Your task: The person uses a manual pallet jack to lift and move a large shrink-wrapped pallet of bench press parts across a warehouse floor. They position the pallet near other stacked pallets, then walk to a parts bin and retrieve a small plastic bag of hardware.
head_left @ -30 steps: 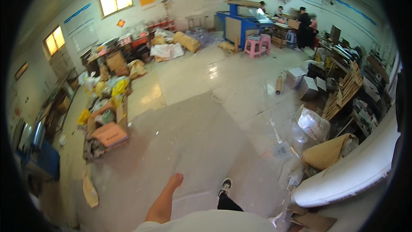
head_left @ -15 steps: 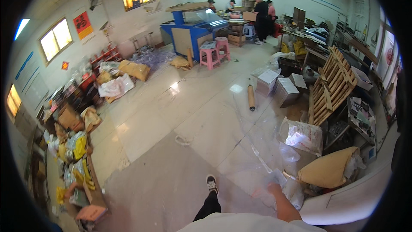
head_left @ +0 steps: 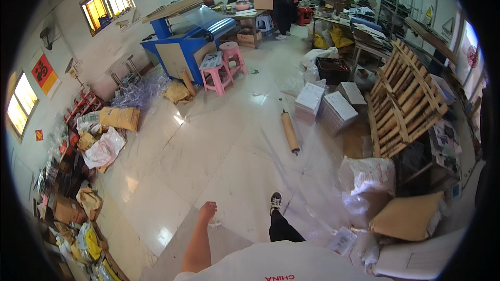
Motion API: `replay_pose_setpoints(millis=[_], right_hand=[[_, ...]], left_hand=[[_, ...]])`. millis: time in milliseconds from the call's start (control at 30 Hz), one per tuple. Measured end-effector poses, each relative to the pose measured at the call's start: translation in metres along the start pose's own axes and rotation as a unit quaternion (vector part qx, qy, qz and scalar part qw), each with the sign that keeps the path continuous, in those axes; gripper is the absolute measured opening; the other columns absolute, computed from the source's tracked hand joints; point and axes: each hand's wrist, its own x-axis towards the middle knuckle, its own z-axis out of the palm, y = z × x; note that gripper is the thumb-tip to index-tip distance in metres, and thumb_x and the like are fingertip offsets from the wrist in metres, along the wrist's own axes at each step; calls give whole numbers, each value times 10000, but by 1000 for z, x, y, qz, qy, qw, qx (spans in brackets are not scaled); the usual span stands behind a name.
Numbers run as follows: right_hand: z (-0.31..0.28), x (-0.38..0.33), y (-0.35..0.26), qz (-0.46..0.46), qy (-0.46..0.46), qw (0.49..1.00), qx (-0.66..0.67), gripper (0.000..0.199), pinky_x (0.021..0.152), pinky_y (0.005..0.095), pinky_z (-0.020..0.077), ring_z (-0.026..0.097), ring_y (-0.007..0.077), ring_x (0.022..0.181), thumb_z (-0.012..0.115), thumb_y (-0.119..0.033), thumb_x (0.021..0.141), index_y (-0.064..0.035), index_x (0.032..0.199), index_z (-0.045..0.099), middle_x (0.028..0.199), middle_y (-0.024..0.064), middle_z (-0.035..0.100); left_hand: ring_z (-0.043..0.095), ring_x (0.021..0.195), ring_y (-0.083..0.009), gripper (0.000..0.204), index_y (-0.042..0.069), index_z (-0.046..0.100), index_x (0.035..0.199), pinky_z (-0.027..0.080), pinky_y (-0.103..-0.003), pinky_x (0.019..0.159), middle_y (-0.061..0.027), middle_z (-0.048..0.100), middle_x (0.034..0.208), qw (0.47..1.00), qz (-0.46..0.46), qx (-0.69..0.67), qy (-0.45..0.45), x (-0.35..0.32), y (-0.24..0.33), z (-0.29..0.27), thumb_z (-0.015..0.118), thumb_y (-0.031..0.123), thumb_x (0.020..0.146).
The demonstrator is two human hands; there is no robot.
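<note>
My left hand (head_left: 208,209) hangs over the pale tiled floor (head_left: 198,177), its bare forearm coming up from the lower edge. The fingers look loosely curled, and I see nothing in them. My right hand is out of the picture. Ahead on the floor lies a long brown roller (head_left: 289,132) with dark metal ends, well beyond my hand's reach. One dark shoe (head_left: 275,203) of mine is stepping forward, below that roller.
To the right are wrapped paper stacks (head_left: 309,100), a leaning wooden pallet (head_left: 403,101), a white sack (head_left: 367,175) and a tan sack (head_left: 407,216). Bags and boxes (head_left: 70,211) line the left wall. Farther off stand pink stools (head_left: 216,78), a blue machine (head_left: 179,54) and several people (head_left: 280,5).
My view has moved forward and turned to the right, so the roller looks nearer. My right hand has left the picture at the lower right; my left hand has swung into view.
</note>
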Motion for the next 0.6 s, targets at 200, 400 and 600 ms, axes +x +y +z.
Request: replay_pose_setpoints(millis=[200,400,600], right_hand=[[-166,145,-76,9,-55,992,-112,217,700,466,578,725,316,855,654,-216,838,-70,952,768,953,152,743],[-496,354,-324,-71,240,968,34,281,835,507,577,728,374,980,573,-234,857,-106,973,794,1074,183,751],[-782,466,-559,-254,349,863,261,316,764,447,559,727,352,880,572,-375,943,-100,977,724,922,183,740]], left_hand=[[725,932,-205,230,74,722,1040,594,-363,800,-106,741,970,908,171,360,-129,161,82,11,553,231,1043],[698,727,-190,235,87,675,930,532,-378,645,-52,727,868,931,-249,120,-238,252,86,-9,572,294,974],[712,713,-241,233,41,620,1044,558,-399,621,-124,726,875,932,-300,66,-190,433,172,-8,537,255,1000]])
